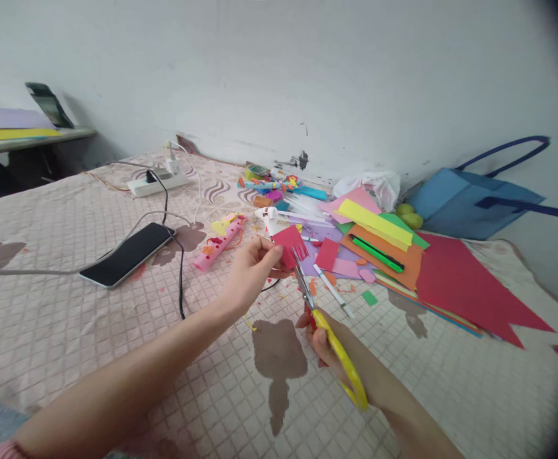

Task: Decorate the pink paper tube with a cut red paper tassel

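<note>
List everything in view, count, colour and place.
paper piece: 1, red, in left hand
scissors: 1, yellow handles, in right hand
phone: 1, black, lying left
upright device: 1, dark, far left
cables: several, black, white, left
power strip: 1, white, back left
decorated tube: 1, pink, near phone
pens: at least 2, green, white, right
paper sheets: many, mixed, right
tote: 1, blue, right
plastic bag: 1, white, back
craft items: many, mixed, back
tablecloth: 1, pale, underneath
left hand: 1, centre
right hand: 1, lower centre

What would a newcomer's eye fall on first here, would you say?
Probably the yellow-handled scissors in the right hand, pointed at the fringed red paper that the left hand pinches. Next might come the large red sheet at right, in front of the blue bag.
</note>
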`<action>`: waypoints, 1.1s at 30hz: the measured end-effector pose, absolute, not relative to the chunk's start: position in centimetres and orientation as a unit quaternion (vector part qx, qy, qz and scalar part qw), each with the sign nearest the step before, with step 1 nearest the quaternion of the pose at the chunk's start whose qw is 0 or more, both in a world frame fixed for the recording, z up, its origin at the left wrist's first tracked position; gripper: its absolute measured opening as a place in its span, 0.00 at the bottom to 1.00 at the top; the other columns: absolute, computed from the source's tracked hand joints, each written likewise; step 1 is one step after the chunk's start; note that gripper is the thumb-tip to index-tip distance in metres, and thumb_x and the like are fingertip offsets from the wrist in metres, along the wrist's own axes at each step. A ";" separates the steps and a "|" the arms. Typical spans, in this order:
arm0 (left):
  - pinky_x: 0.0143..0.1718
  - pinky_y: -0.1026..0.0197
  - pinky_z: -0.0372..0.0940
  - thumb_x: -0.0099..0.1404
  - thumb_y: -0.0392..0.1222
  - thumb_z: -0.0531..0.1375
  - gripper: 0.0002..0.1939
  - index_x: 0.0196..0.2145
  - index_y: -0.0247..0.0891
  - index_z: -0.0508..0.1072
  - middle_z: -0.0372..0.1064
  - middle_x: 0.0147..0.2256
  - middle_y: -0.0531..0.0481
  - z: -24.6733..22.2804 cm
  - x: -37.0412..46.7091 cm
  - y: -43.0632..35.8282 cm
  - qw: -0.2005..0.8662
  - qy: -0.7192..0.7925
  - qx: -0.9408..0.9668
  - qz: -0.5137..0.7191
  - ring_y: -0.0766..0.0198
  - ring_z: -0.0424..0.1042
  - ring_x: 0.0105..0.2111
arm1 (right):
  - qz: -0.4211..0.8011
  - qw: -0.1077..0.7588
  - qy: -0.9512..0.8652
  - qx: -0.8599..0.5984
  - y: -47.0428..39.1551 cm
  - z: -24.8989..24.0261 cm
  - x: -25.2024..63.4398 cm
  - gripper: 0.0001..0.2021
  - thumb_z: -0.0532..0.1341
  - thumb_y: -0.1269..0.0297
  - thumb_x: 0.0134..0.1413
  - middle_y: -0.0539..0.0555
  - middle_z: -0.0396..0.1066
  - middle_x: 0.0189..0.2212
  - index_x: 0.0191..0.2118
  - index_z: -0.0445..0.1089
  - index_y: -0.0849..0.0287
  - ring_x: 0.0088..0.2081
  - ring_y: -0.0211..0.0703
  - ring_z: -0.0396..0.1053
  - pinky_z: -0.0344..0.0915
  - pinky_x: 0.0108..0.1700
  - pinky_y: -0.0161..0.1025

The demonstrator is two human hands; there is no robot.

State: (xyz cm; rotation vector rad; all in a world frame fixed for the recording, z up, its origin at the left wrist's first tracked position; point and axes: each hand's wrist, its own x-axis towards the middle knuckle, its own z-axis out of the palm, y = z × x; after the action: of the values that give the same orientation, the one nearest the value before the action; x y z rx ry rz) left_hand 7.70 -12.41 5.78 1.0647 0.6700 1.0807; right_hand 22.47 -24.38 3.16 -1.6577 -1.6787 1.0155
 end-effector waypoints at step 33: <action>0.34 0.60 0.71 0.59 0.40 0.60 0.08 0.27 0.35 0.65 0.69 0.25 0.53 6.4 7.3 -12.3 0.689 0.293 0.467 0.471 0.68 0.72 0.26 | 0.423 0.295 -0.560 -0.648 -23.8 3.4 22.3 0.26 0.48 0.33 0.48 0.43 0.50 0.17 0.28 0.54 0.55 0.17 0.33 0.50 0.53 0.17 0.32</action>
State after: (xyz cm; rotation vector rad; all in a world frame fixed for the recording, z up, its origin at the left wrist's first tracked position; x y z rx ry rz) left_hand 7.35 -12.26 6.39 1.0453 0.6551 1.0537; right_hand 22.28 -23.79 3.35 -1.7248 -1.4915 1.1265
